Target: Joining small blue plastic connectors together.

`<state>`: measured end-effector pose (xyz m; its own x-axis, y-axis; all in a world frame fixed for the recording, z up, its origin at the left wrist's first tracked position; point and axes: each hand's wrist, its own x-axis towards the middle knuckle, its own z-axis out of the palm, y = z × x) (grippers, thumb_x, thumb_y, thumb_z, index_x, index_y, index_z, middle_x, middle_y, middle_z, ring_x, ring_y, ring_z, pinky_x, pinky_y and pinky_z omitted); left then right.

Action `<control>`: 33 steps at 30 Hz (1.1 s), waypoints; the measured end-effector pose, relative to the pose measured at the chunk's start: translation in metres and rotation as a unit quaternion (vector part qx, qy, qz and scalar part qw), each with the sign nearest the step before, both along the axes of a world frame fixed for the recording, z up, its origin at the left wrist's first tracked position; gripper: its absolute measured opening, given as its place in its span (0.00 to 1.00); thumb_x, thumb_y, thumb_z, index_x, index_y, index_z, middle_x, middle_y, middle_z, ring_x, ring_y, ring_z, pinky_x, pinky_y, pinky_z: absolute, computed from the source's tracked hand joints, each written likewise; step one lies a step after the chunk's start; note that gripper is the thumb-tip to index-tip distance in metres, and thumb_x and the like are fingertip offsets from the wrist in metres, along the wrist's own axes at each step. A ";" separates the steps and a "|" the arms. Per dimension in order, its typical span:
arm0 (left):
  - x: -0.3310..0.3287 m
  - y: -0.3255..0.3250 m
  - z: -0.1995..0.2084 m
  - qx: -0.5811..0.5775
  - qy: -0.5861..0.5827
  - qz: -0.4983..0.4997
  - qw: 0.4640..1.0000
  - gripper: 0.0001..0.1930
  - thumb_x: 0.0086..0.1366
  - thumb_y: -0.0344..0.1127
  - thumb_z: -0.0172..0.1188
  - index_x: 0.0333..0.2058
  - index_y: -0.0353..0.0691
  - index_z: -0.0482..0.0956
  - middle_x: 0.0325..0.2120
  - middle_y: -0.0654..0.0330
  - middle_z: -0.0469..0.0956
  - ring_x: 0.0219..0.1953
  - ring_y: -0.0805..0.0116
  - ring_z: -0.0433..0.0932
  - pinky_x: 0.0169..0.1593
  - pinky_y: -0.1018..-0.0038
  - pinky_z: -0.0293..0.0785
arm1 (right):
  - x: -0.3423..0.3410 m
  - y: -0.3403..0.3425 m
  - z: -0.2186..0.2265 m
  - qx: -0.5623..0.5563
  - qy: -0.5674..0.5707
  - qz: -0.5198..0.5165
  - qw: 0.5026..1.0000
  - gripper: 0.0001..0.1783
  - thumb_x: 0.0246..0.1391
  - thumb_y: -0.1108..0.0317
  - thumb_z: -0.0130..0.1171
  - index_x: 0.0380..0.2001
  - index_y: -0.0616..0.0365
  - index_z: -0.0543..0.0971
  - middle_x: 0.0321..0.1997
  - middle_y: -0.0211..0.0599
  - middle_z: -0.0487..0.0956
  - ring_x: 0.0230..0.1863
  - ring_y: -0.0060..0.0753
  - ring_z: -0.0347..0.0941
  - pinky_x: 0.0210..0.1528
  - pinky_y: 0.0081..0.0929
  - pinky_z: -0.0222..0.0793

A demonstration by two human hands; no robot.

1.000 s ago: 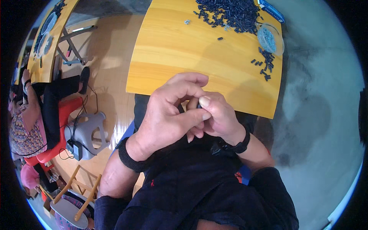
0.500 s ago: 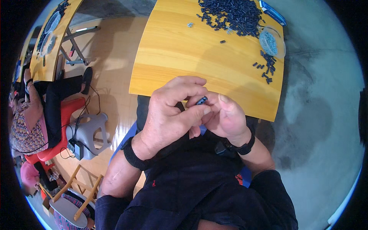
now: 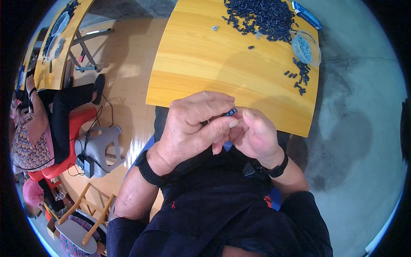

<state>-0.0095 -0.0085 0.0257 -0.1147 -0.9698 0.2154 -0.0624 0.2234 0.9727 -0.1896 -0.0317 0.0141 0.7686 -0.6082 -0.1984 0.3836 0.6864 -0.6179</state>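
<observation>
Between the thumb and forefinger of my left hand [image 3: 188, 128] is a small dark, tube-shaped plastic piece [image 3: 230, 112], with a bluish glint on its exposed end. My right hand [image 3: 262, 136] is curled up close beside it, thumb raised near the piece. Its fingertips are partly hidden behind my left thumb, and anything they hold cannot be made out. Both hands are in front of the near edge of the yellow wooden table [image 3: 192, 64].
A big heap of dark tube-shaped pieces [image 3: 265, 19] lies at the table's far side. To its right are a blue box [image 3: 307, 16], a clear tub of small silvery-blue parts [image 3: 303, 48] and a smaller pile of pieces [image 3: 303, 70]. At left, a seated person [image 3: 36, 137] and a grey stool [image 3: 100, 150].
The dark piece has turned slightly and sits deeper between my left fingers, less of it showing. Both hands have shifted a little; the right thumb has tipped inward.
</observation>
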 end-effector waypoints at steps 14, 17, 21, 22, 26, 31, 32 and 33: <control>-0.001 -0.002 0.006 0.009 -0.050 0.006 0.999 0.12 0.51 0.27 0.69 0.36 0.33 0.81 0.43 0.48 0.78 0.41 0.62 0.81 0.42 0.72 0.77 | 0.004 -0.001 0.002 0.061 0.023 -0.025 0.998 0.27 0.67 0.51 0.40 0.36 0.68 0.74 0.27 0.43 0.77 0.25 0.36 0.77 0.27 0.29 0.78; -0.001 -0.002 0.005 0.001 -0.049 0.015 0.999 0.12 0.49 0.26 0.70 0.34 0.34 0.81 0.45 0.49 0.77 0.42 0.62 0.80 0.43 0.71 0.77 | 0.006 -0.001 0.001 0.058 0.014 -0.027 0.998 0.27 0.67 0.51 0.40 0.38 0.69 0.74 0.28 0.43 0.76 0.26 0.36 0.77 0.27 0.30 0.78; -0.001 -0.001 0.007 0.014 -0.046 0.017 0.999 0.12 0.48 0.25 0.71 0.34 0.35 0.81 0.46 0.49 0.76 0.42 0.61 0.80 0.43 0.71 0.77 | 0.003 -0.002 -0.004 0.061 -0.006 -0.014 0.998 0.27 0.67 0.51 0.40 0.39 0.69 0.73 0.29 0.43 0.77 0.26 0.36 0.77 0.28 0.30 0.79; -0.001 -0.001 0.007 0.011 -0.042 0.016 0.999 0.13 0.48 0.25 0.71 0.34 0.35 0.81 0.46 0.49 0.76 0.42 0.61 0.80 0.44 0.71 0.77 | 0.003 -0.003 -0.003 0.066 -0.011 -0.010 0.998 0.27 0.66 0.51 0.41 0.40 0.69 0.73 0.29 0.43 0.77 0.26 0.37 0.77 0.29 0.30 0.79; 0.000 -0.001 0.007 0.012 -0.034 0.022 0.999 0.14 0.47 0.26 0.71 0.34 0.36 0.81 0.47 0.49 0.75 0.43 0.62 0.79 0.45 0.70 0.76 | 0.003 -0.002 -0.004 0.059 -0.008 -0.008 0.998 0.28 0.65 0.49 0.42 0.41 0.70 0.73 0.30 0.44 0.77 0.27 0.37 0.78 0.30 0.31 0.79; 0.001 -0.001 0.005 0.027 -0.032 0.016 0.999 0.13 0.47 0.25 0.71 0.35 0.36 0.82 0.49 0.48 0.74 0.45 0.62 0.78 0.46 0.70 0.75 | 0.000 -0.004 -0.008 0.046 0.002 0.002 0.999 0.29 0.64 0.48 0.44 0.43 0.70 0.74 0.31 0.45 0.78 0.28 0.37 0.78 0.31 0.31 0.79; 0.001 -0.001 0.005 0.044 -0.031 0.006 0.999 0.13 0.47 0.25 0.71 0.35 0.36 0.82 0.50 0.48 0.73 0.45 0.62 0.78 0.47 0.70 0.75 | -0.001 -0.004 -0.008 0.046 0.006 0.004 0.999 0.29 0.64 0.48 0.45 0.43 0.70 0.74 0.31 0.45 0.78 0.29 0.37 0.78 0.31 0.31 0.79; 0.001 -0.001 0.005 0.045 -0.031 0.007 0.998 0.13 0.47 0.25 0.71 0.35 0.36 0.82 0.50 0.48 0.73 0.45 0.62 0.78 0.47 0.70 0.75 | -0.001 -0.004 -0.007 0.046 0.005 0.005 0.999 0.29 0.64 0.48 0.45 0.43 0.70 0.74 0.31 0.45 0.78 0.29 0.37 0.78 0.31 0.31 0.79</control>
<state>-0.0087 -0.0093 0.0306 -0.1119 -0.9864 0.1208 -0.1256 0.1346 0.9829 -0.1906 -0.0362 0.0068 0.7715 -0.5800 -0.2617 0.3707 0.7440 -0.5560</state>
